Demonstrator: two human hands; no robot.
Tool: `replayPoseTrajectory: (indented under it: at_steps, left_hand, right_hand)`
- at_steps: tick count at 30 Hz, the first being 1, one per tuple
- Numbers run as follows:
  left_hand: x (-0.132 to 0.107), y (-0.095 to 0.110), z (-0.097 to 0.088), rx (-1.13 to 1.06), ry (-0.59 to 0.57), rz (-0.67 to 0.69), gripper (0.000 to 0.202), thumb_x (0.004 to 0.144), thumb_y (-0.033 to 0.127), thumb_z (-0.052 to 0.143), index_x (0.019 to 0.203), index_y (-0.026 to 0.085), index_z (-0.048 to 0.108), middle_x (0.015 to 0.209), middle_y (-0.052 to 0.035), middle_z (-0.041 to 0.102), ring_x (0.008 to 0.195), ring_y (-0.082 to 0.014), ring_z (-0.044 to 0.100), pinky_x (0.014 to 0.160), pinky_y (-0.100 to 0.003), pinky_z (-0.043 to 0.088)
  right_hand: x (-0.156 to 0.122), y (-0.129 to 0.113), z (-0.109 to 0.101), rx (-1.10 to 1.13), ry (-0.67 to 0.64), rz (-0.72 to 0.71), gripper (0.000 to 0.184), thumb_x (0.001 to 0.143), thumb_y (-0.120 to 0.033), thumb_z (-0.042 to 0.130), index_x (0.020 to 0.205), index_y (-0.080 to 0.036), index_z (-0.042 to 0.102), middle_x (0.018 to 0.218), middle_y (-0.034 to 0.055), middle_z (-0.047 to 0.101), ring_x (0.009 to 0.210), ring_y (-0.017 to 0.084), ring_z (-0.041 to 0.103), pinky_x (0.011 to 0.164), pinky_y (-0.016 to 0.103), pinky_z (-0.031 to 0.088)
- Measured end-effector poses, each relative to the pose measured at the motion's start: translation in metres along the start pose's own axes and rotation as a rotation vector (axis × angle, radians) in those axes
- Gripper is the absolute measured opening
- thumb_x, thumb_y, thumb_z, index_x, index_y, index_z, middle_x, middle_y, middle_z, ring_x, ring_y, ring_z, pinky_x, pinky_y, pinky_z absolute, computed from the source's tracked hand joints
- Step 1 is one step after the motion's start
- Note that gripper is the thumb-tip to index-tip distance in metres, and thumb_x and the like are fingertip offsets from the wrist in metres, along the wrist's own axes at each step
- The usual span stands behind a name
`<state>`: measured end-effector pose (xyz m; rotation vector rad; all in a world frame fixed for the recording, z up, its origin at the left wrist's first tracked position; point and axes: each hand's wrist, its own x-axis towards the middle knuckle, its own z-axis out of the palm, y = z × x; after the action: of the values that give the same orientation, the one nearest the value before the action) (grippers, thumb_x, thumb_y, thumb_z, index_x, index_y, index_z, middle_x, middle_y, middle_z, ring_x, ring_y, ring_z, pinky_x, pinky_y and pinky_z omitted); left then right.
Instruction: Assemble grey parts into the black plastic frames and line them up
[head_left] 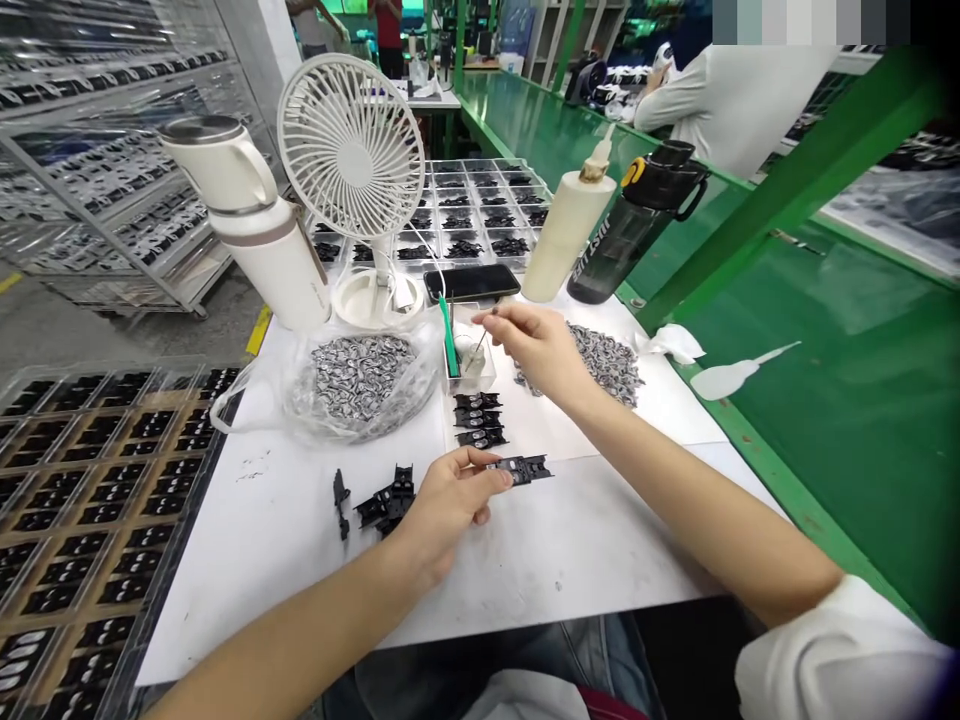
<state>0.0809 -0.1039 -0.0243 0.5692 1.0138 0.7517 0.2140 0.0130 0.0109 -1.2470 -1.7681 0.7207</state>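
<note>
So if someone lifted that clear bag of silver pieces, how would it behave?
The bag would probably sag: thin plastic, slumped flat. The small pieces inside look loose, so they'd likely shift and slide.

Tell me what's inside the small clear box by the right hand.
The clear box holds a green stick, a small white cup and a thin dark stick. Whatever lies beneath the cup is hidden, and the box's floor is hard to make out.

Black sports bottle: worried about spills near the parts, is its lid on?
On: a dark lid with a yellow latch sits on the black sports bottle.
</note>
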Motion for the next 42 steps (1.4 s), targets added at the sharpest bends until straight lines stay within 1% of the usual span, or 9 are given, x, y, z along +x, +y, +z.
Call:
replayPoseTrajectory:
  at_steps: [2, 5, 6, 9, 11, 18, 26, 36, 42]
  left_hand:
    - [0.001, 0.0, 0.0, 0.005, -0.002, -0.001, 0.023, 0.063, 0.02, 0.066, 0.08, 0.016, 0.05, 0.059, 0.0065, 0.044, 0.047, -0.003, 0.032, 0.046, -0.019, 0.027]
    - [0.001, 0.0, 0.0, 0.005, 0.001, 0.004, 0.023, 0.064, 0.02, 0.065, 0.08, 0.016, 0.05, 0.059, 0.0068, 0.043, 0.046, -0.0028, 0.032, 0.046, -0.019, 0.027]
    - [0.001, 0.0, 0.0, 0.005, 0.004, 0.002, 0.022, 0.064, 0.02, 0.065, 0.08, 0.016, 0.05, 0.058, 0.0069, 0.043, 0.046, -0.0028, 0.032, 0.046, -0.019, 0.027]
    - [0.0, 0.0, 0.0, 0.013, 0.01, -0.007, 0.022, 0.064, 0.02, 0.065, 0.08, 0.017, 0.05, 0.057, 0.0074, 0.041, 0.047, -0.0032, 0.032, 0.047, -0.019, 0.028]
    - [0.0, 0.001, 0.0, 0.021, 0.004, -0.011, 0.021, 0.064, 0.02, 0.065, 0.079, 0.017, 0.05, 0.056, 0.0075, 0.041, 0.047, -0.0035, 0.032, 0.047, -0.02, 0.028]
    - [-0.001, 0.004, 0.002, 0.045, 0.013, -0.018, 0.021, 0.064, 0.02, 0.065, 0.077, 0.016, 0.05, 0.054, 0.0079, 0.041, 0.046, -0.0037, 0.032, 0.046, -0.019, 0.028]
    - [-0.002, 0.002, 0.002, 0.045, 0.017, -0.011, 0.022, 0.064, 0.02, 0.066, 0.078, 0.017, 0.05, 0.055, 0.0076, 0.042, 0.047, -0.0037, 0.032, 0.046, -0.019, 0.029]
    - [-0.001, 0.001, 0.002, 0.057, 0.018, -0.001, 0.021, 0.064, 0.021, 0.066, 0.077, 0.017, 0.05, 0.057, 0.0067, 0.043, 0.048, -0.0042, 0.033, 0.047, -0.019, 0.028]
    - [-0.001, 0.001, 0.002, 0.049, 0.015, 0.01, 0.021, 0.063, 0.02, 0.066, 0.076, 0.016, 0.05, 0.058, 0.0058, 0.044, 0.048, -0.0047, 0.033, 0.047, -0.02, 0.029]
  right_hand:
    - [0.001, -0.002, 0.001, -0.072, 0.032, -0.04, 0.024, 0.08, -0.035, 0.05, 0.078, -0.015, 0.063, 0.062, -0.0004, 0.054, 0.053, 0.008, 0.041, 0.049, 0.022, 0.03]
    - [-0.001, -0.006, -0.002, -0.091, -0.042, -0.017, 0.02, 0.078, -0.031, 0.053, 0.073, -0.015, 0.064, 0.054, -0.0018, 0.049, 0.048, 0.007, 0.038, 0.046, 0.022, 0.027]
    - [-0.003, -0.008, -0.004, -0.034, 0.0, -0.033, 0.019, 0.078, -0.03, 0.053, 0.074, -0.015, 0.064, 0.055, -0.0018, 0.049, 0.048, 0.007, 0.038, 0.045, 0.022, 0.027]
    - [-0.018, -0.016, -0.018, 0.214, 0.284, -0.168, 0.014, 0.081, -0.027, 0.051, 0.081, -0.019, 0.063, 0.055, -0.0028, 0.047, 0.047, 0.007, 0.039, 0.045, 0.022, 0.029]
    - [-0.034, -0.017, -0.028, 0.349, 0.376, -0.208, 0.012, 0.081, -0.025, 0.051, 0.08, -0.02, 0.062, 0.053, -0.0033, 0.044, 0.047, 0.008, 0.039, 0.045, 0.023, 0.03]
    - [-0.082, -0.001, -0.037, 0.631, 0.249, -0.006, 0.012, 0.08, -0.026, 0.048, 0.074, -0.021, 0.056, 0.049, -0.003, 0.042, 0.045, 0.011, 0.041, 0.044, 0.025, 0.032]
    - [-0.086, -0.003, -0.035, 0.687, 0.206, 0.015, 0.012, 0.079, -0.023, 0.049, 0.071, -0.018, 0.058, 0.052, -0.0016, 0.045, 0.046, 0.01, 0.043, 0.044, 0.025, 0.03]
    - [-0.094, -0.004, -0.032, 0.608, 0.144, -0.02, 0.012, 0.079, -0.022, 0.049, 0.073, -0.017, 0.058, 0.057, -0.0007, 0.049, 0.05, 0.01, 0.045, 0.046, 0.024, 0.031]
    - [-0.097, -0.004, -0.031, 0.554, 0.09, 0.043, 0.013, 0.079, -0.024, 0.048, 0.072, -0.019, 0.057, 0.056, -0.0006, 0.05, 0.049, 0.011, 0.045, 0.046, 0.025, 0.032]
